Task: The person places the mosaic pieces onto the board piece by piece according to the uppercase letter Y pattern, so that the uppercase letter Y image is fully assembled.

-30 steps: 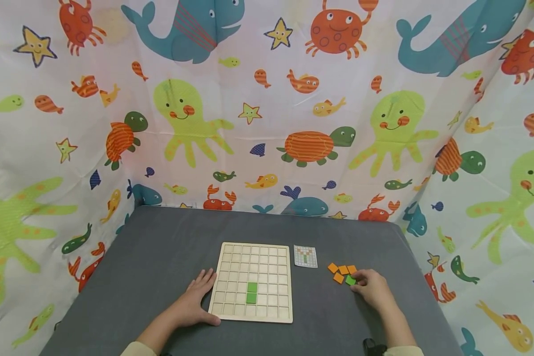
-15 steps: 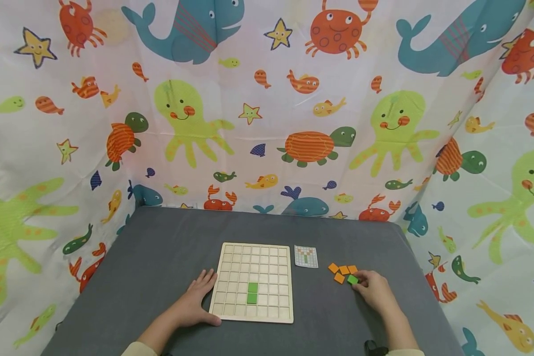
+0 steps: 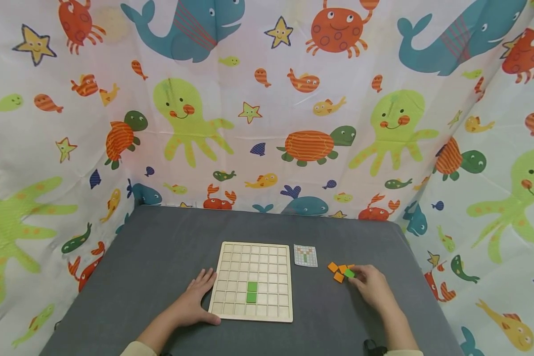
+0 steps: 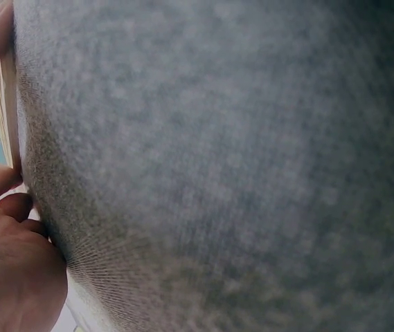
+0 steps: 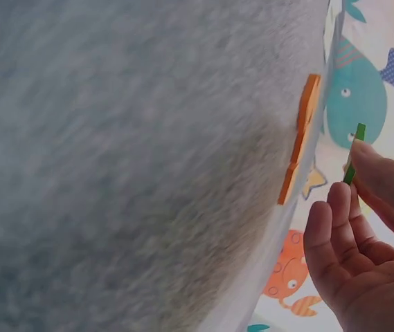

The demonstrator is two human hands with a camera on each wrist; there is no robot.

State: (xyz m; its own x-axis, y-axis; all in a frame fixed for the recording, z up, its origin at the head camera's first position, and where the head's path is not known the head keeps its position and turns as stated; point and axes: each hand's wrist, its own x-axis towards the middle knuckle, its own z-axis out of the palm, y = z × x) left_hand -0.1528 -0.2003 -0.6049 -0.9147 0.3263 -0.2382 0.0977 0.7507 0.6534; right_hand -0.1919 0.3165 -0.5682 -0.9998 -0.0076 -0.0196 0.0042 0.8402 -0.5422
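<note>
A pale wooden grid board (image 3: 271,272) lies on the grey table, with two green square tiles (image 3: 251,292) set one above the other in its cells. My left hand (image 3: 190,304) rests at the board's left edge, fingers and thumb spread along it. Between thumb and fingers my right hand (image 3: 372,286) pinches a green tile (image 3: 349,273). In the right wrist view that green tile (image 5: 354,152) is lifted off the table, seen edge-on. Several orange tiles (image 3: 338,278) lie in a loose group just left of the right hand's fingertips; one is partly hidden.
A small printed pattern card (image 3: 305,256) lies between the board and the orange tiles. The grey cloth-covered table (image 3: 169,237) ends at a curtain (image 3: 258,163) with sea-animal prints at the back and sides.
My right hand has raised the green tile from beside the orange tiles and moved it slightly up and left. The left hand and board stay where they were.
</note>
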